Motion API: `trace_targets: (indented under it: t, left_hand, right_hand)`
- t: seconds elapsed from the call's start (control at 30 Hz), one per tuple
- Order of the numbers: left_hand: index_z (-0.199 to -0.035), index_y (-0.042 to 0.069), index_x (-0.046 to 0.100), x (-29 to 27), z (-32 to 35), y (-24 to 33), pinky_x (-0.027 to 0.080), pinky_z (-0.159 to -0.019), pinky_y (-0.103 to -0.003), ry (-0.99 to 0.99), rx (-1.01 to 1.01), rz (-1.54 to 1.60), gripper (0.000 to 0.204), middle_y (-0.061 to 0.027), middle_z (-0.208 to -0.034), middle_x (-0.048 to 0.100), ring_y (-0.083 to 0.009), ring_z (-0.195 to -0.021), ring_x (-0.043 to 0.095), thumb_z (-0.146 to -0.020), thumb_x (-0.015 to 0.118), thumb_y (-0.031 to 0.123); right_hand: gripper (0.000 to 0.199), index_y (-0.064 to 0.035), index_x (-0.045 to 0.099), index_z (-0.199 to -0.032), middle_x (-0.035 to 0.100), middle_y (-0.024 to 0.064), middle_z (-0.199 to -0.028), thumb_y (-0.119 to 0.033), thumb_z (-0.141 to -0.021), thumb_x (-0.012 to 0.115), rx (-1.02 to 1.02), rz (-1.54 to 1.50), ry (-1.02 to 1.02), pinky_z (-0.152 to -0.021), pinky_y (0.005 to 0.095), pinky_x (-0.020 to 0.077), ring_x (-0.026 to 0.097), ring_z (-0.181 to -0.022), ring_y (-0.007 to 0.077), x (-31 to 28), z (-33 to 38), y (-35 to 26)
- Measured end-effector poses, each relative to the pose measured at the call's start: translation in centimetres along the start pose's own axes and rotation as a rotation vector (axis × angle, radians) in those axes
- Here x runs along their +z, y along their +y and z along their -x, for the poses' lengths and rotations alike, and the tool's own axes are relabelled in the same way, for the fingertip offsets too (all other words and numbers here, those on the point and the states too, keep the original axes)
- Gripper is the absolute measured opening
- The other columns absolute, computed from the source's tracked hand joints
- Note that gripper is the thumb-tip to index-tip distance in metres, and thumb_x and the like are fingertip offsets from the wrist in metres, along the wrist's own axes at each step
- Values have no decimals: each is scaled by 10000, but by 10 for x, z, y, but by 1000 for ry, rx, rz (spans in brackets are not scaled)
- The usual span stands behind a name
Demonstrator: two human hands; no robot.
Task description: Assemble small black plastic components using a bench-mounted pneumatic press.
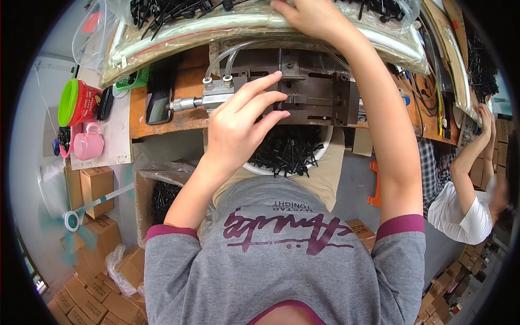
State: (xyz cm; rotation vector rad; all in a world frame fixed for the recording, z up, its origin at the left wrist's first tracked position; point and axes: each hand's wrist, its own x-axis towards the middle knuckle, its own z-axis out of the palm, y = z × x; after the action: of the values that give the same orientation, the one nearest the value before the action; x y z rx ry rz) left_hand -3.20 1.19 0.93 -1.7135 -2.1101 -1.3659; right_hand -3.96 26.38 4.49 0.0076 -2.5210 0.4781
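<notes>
My left hand (241,122) rests at the front of a dark metal press fixture (314,89) on the wooden bench, fingertips touching a small black part at the fixture's slot; whether the fingers pinch it cannot be told. My right hand (309,16) reaches far up onto a clear plastic bag (216,27) holding several black plastic parts, fingers curled on the bag. A white bowl (290,151) full of the same black parts sits on my lap under the fixture.
A pneumatic cylinder (203,100) with clear hoses sticks out left of the fixture. A phone (158,103), a green-and-red container (78,102) and a pink cup (88,143) stand at the left. Cardboard boxes (97,233) lie on the floor. Another person (466,200) works at right.
</notes>
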Motion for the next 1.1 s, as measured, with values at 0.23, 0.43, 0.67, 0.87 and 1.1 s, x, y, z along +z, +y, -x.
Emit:
trace_targets:
  t: [0.23, 0.43, 0.67, 0.87, 1.1]
  left_hand:
    - [-957, 9, 743, -20, 24, 4, 562, -777, -321, 43, 48, -84, 318, -150, -1222, 676, -228, -914, 693, -660, 855, 14]
    - [-960, 16, 734, 0, 67, 5, 595, -738, -312, 14, -60, -100, 312, -138, -1195, 662, -232, -900, 694, -667, 839, -9]
    - [-978, 120, 734, 19, 79, -8, 376, -801, -293, -5, 126, -558, 271, -6, -1132, 724, -133, -823, 611, -720, 807, 158]
    - [-998, 103, 714, 24, 79, -23, 373, -755, -292, -22, 128, -559, 299, 7, -1021, 731, -126, -751, 591, -717, 805, 146]
    - [-963, 91, 695, 18, 76, -16, 415, -745, -316, -36, 61, -205, 288, -10, -925, 713, -157, -723, 608, -703, 817, 74]
  right_hand:
    - [187, -56, 698, -1018, 617, 163, -982, -109, -845, 652, 23, 117, 17, -879, 428, 486, 595, -978, 353, 2, -3, 13]
    - [72, 3, 649, -852, 605, 155, -796, -55, -817, 672, -7, 32, 234, -697, 405, 500, 623, -767, 351, -19, 20, -16]
    - [103, 22, 650, -831, 597, 119, -767, -37, -794, 726, 243, -56, 269, -634, 339, 483, 611, -699, 262, -40, 47, -37]
    - [146, -12, 691, -949, 648, 79, -876, -47, -811, 725, 415, -333, 269, -702, 299, 503, 629, -804, 206, -46, 75, -52]
    - [244, 29, 699, -1066, 621, 78, -1100, 24, -827, 750, 505, -713, 235, -788, 257, 582, 665, -941, 145, -48, 126, -80]
